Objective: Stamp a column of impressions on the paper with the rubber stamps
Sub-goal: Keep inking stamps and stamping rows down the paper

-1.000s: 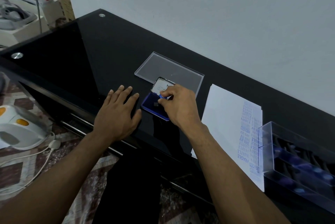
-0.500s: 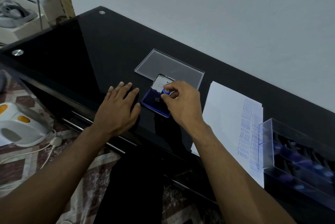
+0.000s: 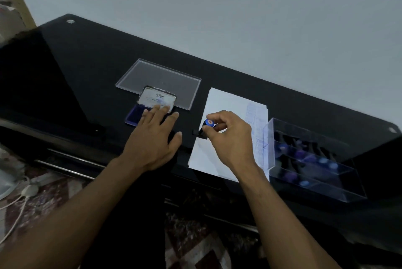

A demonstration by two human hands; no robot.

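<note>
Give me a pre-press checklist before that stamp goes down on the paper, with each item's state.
1. Stamp held: ok. The right hand pinches the stamp by its blue-capped handle.
2. Stamp over the paper: ok, but only at its left edge, part over the black table.
3. Stamp face inked: cannot tell, the face is hidden.
4. Clear spot beneath: ok. The printed column runs along the right edge; the left is blank.
5. Paper steadied: not ok. The left hand lies flat at the ink pad, not on the sheet.
</note>
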